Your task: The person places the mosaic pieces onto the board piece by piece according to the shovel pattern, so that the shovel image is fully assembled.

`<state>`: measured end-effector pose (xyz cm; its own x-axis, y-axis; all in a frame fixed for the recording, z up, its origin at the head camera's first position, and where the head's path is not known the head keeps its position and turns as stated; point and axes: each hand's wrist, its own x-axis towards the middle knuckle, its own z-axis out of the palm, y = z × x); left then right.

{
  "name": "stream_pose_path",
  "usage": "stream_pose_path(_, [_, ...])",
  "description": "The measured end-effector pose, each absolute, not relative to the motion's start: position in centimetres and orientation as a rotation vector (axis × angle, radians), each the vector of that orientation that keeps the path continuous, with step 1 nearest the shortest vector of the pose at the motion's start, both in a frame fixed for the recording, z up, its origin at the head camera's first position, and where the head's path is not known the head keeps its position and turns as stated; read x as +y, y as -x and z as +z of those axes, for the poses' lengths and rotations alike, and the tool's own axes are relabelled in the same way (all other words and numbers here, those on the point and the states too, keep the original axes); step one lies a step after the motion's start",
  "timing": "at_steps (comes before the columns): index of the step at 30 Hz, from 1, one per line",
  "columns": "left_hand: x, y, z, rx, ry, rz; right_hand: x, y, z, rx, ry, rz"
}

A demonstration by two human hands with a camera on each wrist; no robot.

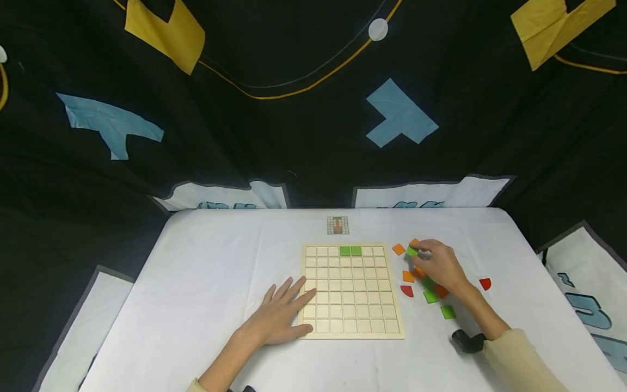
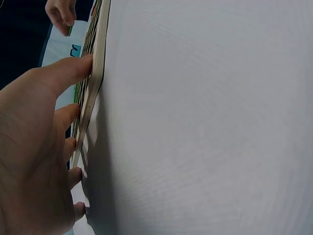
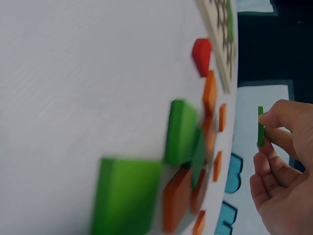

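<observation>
A pale wooden grid board [image 1: 348,298] lies on the white table, with two green square tiles [image 1: 350,251] side by side in its top row. My left hand [image 1: 279,316] rests on the board's left edge, fingers spread and fairly straight. Right of the board, my right hand [image 1: 438,265] pinches a green tile [image 3: 260,126] between thumb and fingertips, raised above the table in the right wrist view. Below that hand lie loose orange tiles [image 1: 409,276], green tiles [image 1: 430,296] and a red rounded piece [image 1: 407,291]; the hand partly hides some of them.
A small printed picture card [image 1: 338,225] lies behind the board. Another red piece [image 1: 485,283] sits apart at the right, and a green tile [image 1: 448,312] lies nearest my right wrist. A dark cloth [image 1: 274,136] with coloured shapes hangs behind the white table [image 1: 220,261].
</observation>
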<state>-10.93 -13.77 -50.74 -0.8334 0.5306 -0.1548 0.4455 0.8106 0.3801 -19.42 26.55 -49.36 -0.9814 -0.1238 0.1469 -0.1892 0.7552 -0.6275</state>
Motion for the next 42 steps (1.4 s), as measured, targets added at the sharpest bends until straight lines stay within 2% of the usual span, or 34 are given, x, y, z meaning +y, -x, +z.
stream_pose_path(8, [-13.8,10.9,-50.6,2.745,-0.75,0.481,24.1,20.5,-48.5,-2.806,-0.471,1.125])
stream_pose_path(20, [-13.8,11.0,-50.7,2.735,-0.755,0.495,19.5,22.6,-47.6,-2.82,-0.623,1.185])
stream_pose_path(42, [-13.9,11.1,-50.8,2.733,-0.751,0.486,13.3,25.2,-49.3,-2.92,-0.935,1.138])
